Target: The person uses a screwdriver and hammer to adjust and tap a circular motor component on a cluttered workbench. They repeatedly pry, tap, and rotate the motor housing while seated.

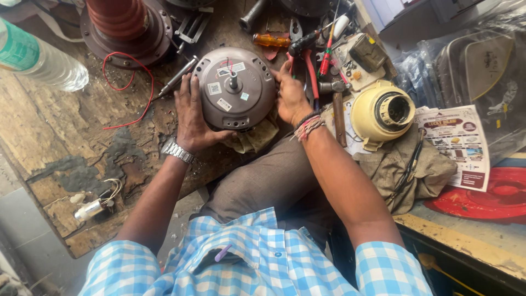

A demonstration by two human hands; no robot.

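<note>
— What is the bench like?
— A worn wooden workbench [60,137], scarred, with dark patches, runs across the left.
— And below it?
— Grey floor [33,241] at near left; daylight falls evenly.

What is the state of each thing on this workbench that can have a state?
Round grey metal fan motor: lying flat, shaft up, held on both sides.
Left hand: grips the motor's edge.
Right hand: grips the opposite edge.
Clear plastic water bottle: lying on its side.
Cream plastic housing: tipped, opening visible.
</note>
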